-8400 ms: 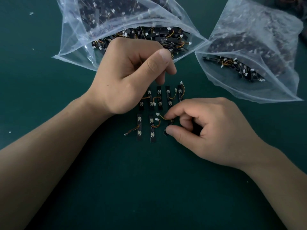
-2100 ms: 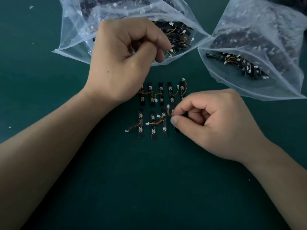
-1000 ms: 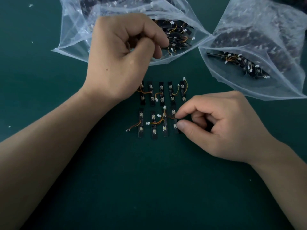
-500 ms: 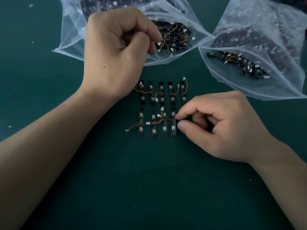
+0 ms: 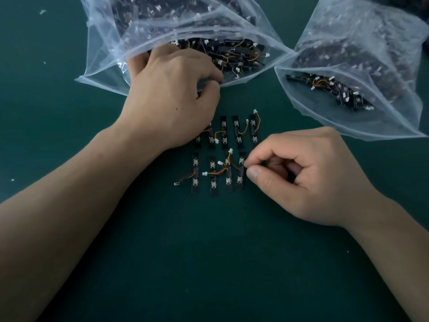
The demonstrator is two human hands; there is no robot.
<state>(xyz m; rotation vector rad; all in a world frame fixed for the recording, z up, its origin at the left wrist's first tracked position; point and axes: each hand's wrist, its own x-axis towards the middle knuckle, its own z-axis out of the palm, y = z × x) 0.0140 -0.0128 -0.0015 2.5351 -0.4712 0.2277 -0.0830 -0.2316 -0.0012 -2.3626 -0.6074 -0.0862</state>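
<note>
Left hand has been moved into the clear plastic bag; its grip cannot be told. Black wired button strip is laid fourth; right hand curled, empty. Next pickup is indicated.

Left hand in mouth of clear bag, fingertips hidden among parts. Right hand curled, thumb and forefinger tips at edge of nearest circuit strip; second bag beyond right hand.

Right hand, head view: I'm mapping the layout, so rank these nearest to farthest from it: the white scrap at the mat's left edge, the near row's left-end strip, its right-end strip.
1. The right-end strip, beside the fingertips of the right hand.
2. The left-end strip, at the row's other end.
3. The white scrap, far left on the mat.
</note>
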